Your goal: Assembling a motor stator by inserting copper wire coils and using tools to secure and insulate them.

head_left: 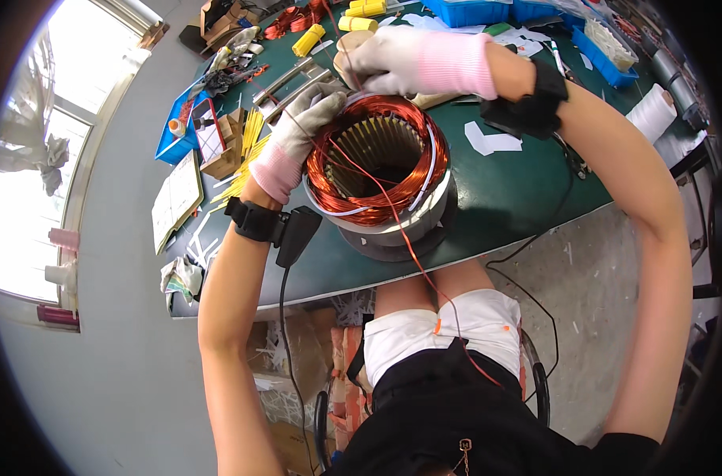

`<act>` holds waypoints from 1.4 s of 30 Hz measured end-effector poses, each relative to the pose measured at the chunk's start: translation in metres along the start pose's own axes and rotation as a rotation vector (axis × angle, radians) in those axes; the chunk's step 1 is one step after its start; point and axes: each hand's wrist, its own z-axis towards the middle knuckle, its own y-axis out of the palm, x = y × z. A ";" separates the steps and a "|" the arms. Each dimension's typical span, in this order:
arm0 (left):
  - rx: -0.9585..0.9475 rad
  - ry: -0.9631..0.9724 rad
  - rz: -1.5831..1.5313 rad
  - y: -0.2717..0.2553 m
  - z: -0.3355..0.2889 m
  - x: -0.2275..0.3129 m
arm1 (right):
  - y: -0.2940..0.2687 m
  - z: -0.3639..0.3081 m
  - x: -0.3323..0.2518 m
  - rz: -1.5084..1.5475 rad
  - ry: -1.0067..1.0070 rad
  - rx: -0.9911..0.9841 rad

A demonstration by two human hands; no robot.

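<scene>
A motor stator (436,210) stands upright on a dark round base at the table's near edge. Its thick ring of copper winding (361,208) is on top, with white sleeving around it and yellow slot strips inside. My left hand (307,119), in a pale glove with a pink cuff, curls its fingers against the winding's far left edge. Just beyond the far rim, my gloved right hand (389,62) is closed beside a rounded tan piece (347,57); what its fingers hold is hidden. A thin dark red strand passes by both hands. A red wire (409,242) hangs from the stator over my lap.
The green table (504,186) carries yellow strip bundles (309,40), a metal frame (289,83), white paper pieces (492,141) and blue trays (178,141). A white thread spool (653,111) stands at right. Black cables (288,341) run down from my wrist devices (299,236).
</scene>
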 end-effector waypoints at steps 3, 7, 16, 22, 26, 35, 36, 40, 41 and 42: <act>-0.010 0.030 0.005 0.002 -0.002 0.001 | -0.001 -0.010 0.000 -0.018 0.042 0.027; -0.002 -0.004 0.046 0.006 -0.007 0.009 | -0.020 -0.010 -0.005 0.050 0.041 -0.104; 0.023 0.173 0.147 0.010 -0.007 0.006 | -0.024 -0.007 -0.008 0.079 0.118 -0.128; 0.059 0.154 0.175 0.014 -0.009 0.009 | -0.029 -0.010 -0.007 0.382 0.240 -0.192; 0.009 0.201 0.133 0.017 -0.009 0.010 | -0.024 -0.001 -0.011 0.142 0.103 -0.156; -0.071 0.156 0.111 0.013 -0.003 0.007 | -0.034 0.018 -0.005 0.100 0.129 -0.378; -0.047 0.226 0.179 0.018 0.000 0.007 | -0.034 0.011 -0.001 0.100 0.135 -0.380; 0.013 0.171 0.171 0.016 -0.005 0.008 | -0.029 0.002 0.002 0.568 0.343 -0.368; 0.015 0.207 0.153 0.017 -0.004 0.007 | -0.028 -0.002 0.004 0.602 0.308 -0.348; 0.014 0.215 0.153 0.016 -0.004 0.007 | -0.026 -0.007 0.005 0.635 0.272 -0.329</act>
